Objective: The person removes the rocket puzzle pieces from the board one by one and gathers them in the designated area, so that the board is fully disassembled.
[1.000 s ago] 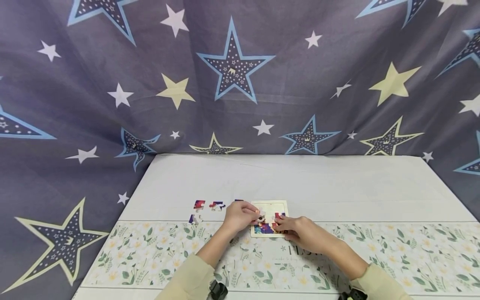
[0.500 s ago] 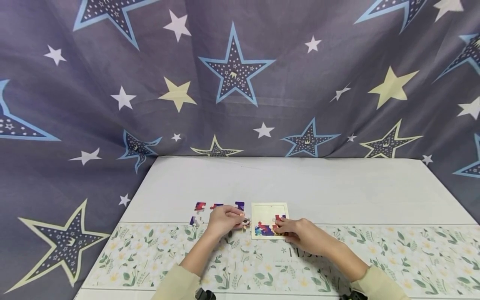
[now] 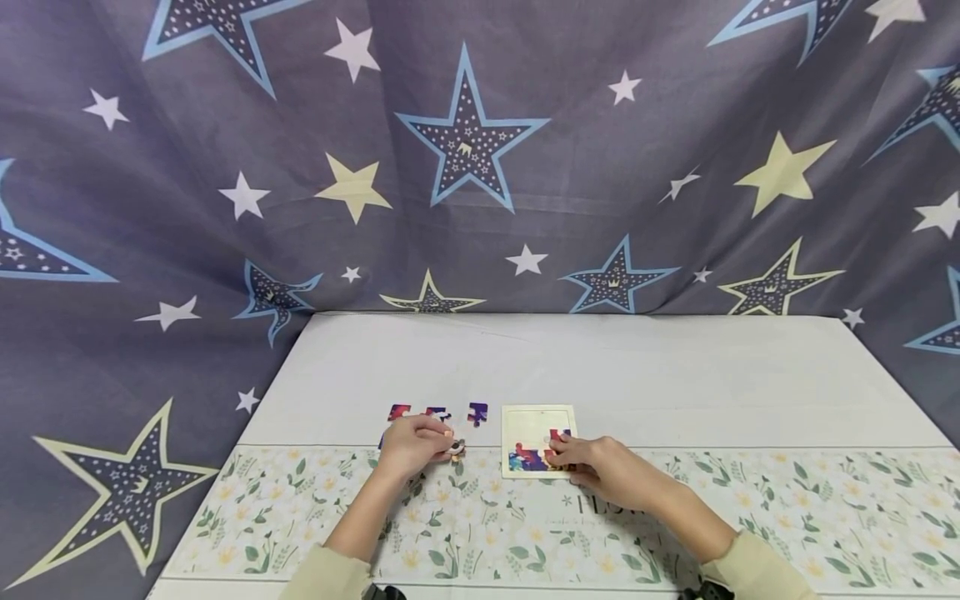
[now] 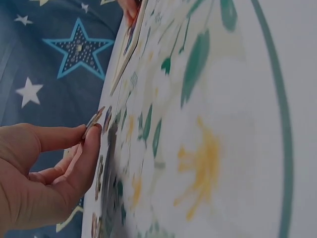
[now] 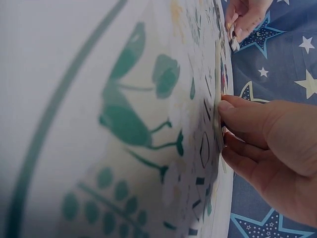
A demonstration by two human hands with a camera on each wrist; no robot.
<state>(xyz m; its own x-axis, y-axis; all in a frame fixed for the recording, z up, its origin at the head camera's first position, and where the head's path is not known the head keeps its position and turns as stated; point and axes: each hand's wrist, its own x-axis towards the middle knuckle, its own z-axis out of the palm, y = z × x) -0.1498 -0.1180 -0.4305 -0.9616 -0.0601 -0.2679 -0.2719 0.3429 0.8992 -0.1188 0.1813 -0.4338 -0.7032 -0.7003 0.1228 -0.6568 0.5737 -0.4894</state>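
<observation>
My left hand [image 3: 411, 446] pinches a small jigsaw piece [image 3: 456, 448] between thumb and fingertips, left of the puzzle tray. In the left wrist view the piece [image 4: 93, 120] is tilted, seen nearly edge-on. My right hand [image 3: 603, 462] grips the lower right part of the square, pale puzzle tray [image 3: 537, 409]. Its bent fingers [image 5: 240, 153] lie along the tray's edge in the right wrist view. Colourful joined pieces [image 3: 531, 459] fill the tray's bottom and part of its right side; bare board shows above them. My fingers hide the lower right corner.
Loose jigsaw pieces lie left of the tray: a purple one [image 3: 477, 412], a red one [image 3: 399, 412] and others partly behind my left hand. A white table covering [image 3: 675, 367] with a floral band lies underneath. A star-patterned curtain [image 3: 570, 192] hangs behind and at the sides.
My left hand has moved left from over the tray, carrying the jigsaw piece, and now stands near the loose pieces. My right hand has stayed at the tray.
</observation>
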